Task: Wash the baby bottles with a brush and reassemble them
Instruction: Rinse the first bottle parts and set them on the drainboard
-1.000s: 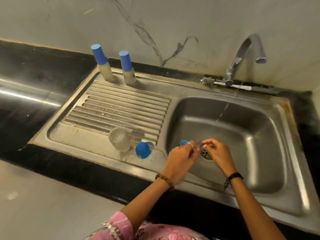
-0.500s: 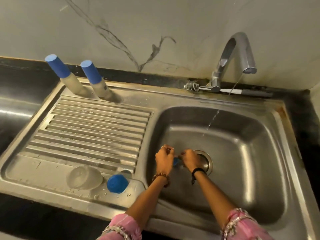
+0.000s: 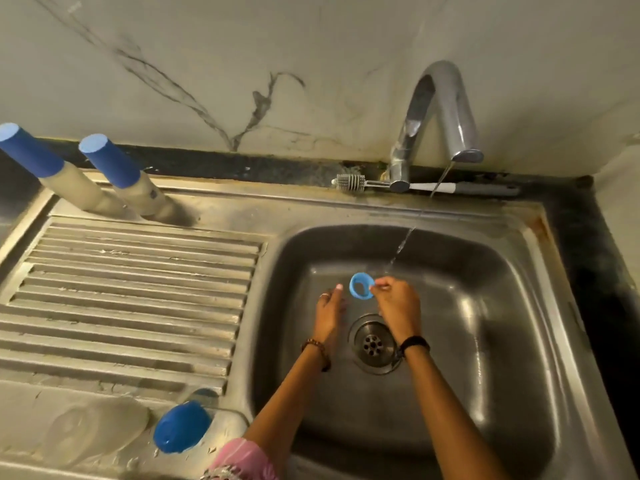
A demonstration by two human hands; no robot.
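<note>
My right hand (image 3: 398, 304) pinches a blue bottle collar ring (image 3: 361, 286) over the sink basin (image 3: 485, 341), just left of the thin stream of water from the tap (image 3: 440, 119). My left hand (image 3: 329, 308) is beside the ring with its fingers relaxed and holds nothing. A clear bottle body (image 3: 93, 429) and a blue cap (image 3: 181, 426) lie on the draining board at the front. Two assembled bottles with blue caps (image 3: 33, 154) (image 3: 110, 161) stand at the back left. The bottle brush (image 3: 349, 182) lies behind the tap.
The ribbed draining board (image 3: 138, 292) fills the left side. The drain (image 3: 374, 344) is just below my hands. A marble wall runs behind the sink, and a dark counter edge frames it on the right.
My hands have separated: the left hand let go of the ring and the right hand lifted it up toward the water stream. The camera has moved closer over the basin.
</note>
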